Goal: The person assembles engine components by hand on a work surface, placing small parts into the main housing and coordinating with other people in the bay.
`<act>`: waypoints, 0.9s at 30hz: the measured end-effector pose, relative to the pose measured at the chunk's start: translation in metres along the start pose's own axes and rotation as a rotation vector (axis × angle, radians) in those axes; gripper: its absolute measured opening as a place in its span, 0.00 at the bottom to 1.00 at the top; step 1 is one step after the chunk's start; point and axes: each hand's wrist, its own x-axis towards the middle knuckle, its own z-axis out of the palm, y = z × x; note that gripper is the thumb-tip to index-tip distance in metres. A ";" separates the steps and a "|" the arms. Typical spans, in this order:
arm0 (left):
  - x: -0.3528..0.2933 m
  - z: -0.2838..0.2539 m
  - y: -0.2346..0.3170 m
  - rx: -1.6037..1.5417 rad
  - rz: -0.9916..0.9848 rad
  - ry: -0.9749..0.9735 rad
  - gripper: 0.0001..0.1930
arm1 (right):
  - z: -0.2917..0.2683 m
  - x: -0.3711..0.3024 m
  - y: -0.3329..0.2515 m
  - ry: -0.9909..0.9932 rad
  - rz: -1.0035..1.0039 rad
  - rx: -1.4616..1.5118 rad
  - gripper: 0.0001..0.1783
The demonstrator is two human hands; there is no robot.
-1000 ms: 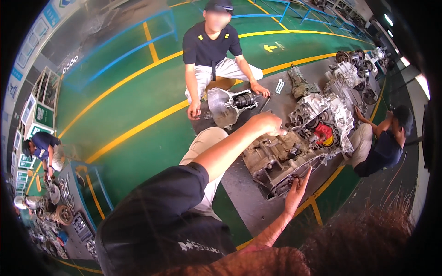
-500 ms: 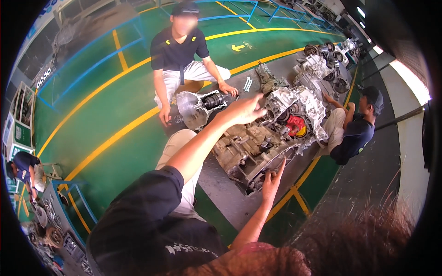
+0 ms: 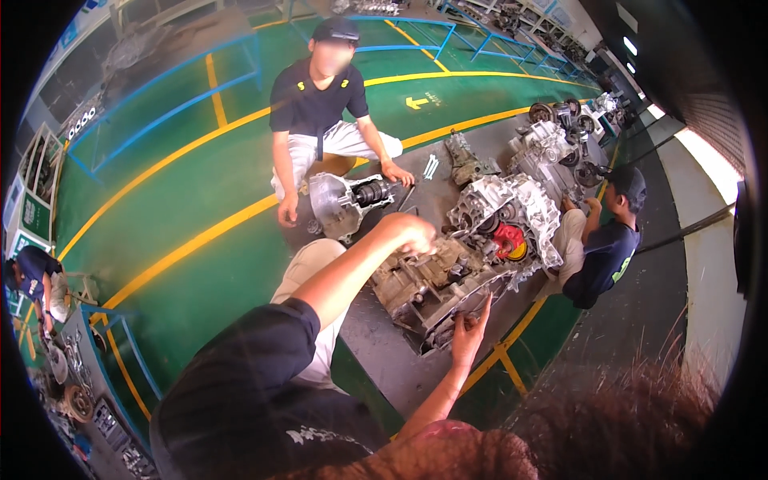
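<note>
A grimy tan transmission housing (image 3: pixel 402 290) lies on the grey floor strip in front of me. My left hand (image 3: pixel 414 234) is over its far left part, fingers bent downward and blurred; whether they hold anything is hidden. At the near right edge of the housing, my right hand (image 3: pixel 467 340) has its index finger stretched up along the rim and its thumb apart, with nothing seen in it. A silver gearbox casing (image 3: pixel 506 200) with a red part (image 3: pixel 508 238) inside adjoins the housing's far right side.
Across from me a squatting person (image 3: pixel 320 104) is beside an open bell-shaped casing (image 3: pixel 332 204) with gears. Several wrenches (image 3: pixel 431 167) lie near a smaller casing (image 3: pixel 470 160). Another person (image 3: pixel 604 236) crouches at the right, near more gearboxes (image 3: pixel 552 144). Blue railings (image 3: pixel 176 120) stand farther off.
My left hand has moved down and left from near the silver casing, its spread fingers now bent. My right hand stays by the housing's edge. The person opposite has raised one hand slightly.
</note>
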 end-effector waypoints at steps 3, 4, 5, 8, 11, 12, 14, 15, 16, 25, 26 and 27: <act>0.001 0.009 -0.009 0.237 -0.071 0.247 0.21 | 0.006 0.006 0.028 0.004 -0.046 0.119 0.49; 0.001 0.006 -0.017 0.230 -0.023 0.307 0.22 | 0.007 0.004 0.018 0.011 -0.044 0.079 0.48; 0.001 0.001 -0.025 0.223 0.023 0.367 0.23 | 0.007 0.002 0.009 0.005 -0.045 0.082 0.48; 0.003 0.000 -0.029 0.190 0.083 0.410 0.24 | -0.001 0.000 -0.004 0.042 -0.018 -0.069 0.46; 0.002 -0.003 -0.023 0.196 0.052 0.327 0.26 | -0.002 0.004 0.005 0.041 -0.049 0.027 0.46; 0.001 -0.001 -0.025 0.192 0.029 0.291 0.26 | -0.003 0.004 0.008 0.047 -0.035 0.002 0.45; -0.005 -0.001 -0.026 0.191 -0.011 0.274 0.27 | 0.001 0.005 0.013 0.063 -0.070 -0.011 0.45; -0.005 0.000 -0.027 0.191 -0.013 0.278 0.27 | 0.002 0.005 0.015 0.080 -0.102 -0.027 0.44; -0.008 0.002 -0.028 0.180 0.015 0.336 0.25 | 0.004 0.004 0.015 0.073 -0.105 -0.023 0.44; -0.016 0.004 -0.021 -0.021 0.499 0.948 0.45 | 0.002 0.008 0.021 0.102 -0.105 -0.117 0.43; -0.035 -0.006 0.009 -0.176 0.616 0.999 0.49 | -0.003 0.009 0.026 0.115 -0.107 -0.088 0.43; -0.049 -0.014 0.021 -0.130 0.668 1.073 0.49 | -0.003 0.009 0.026 0.116 -0.114 -0.057 0.43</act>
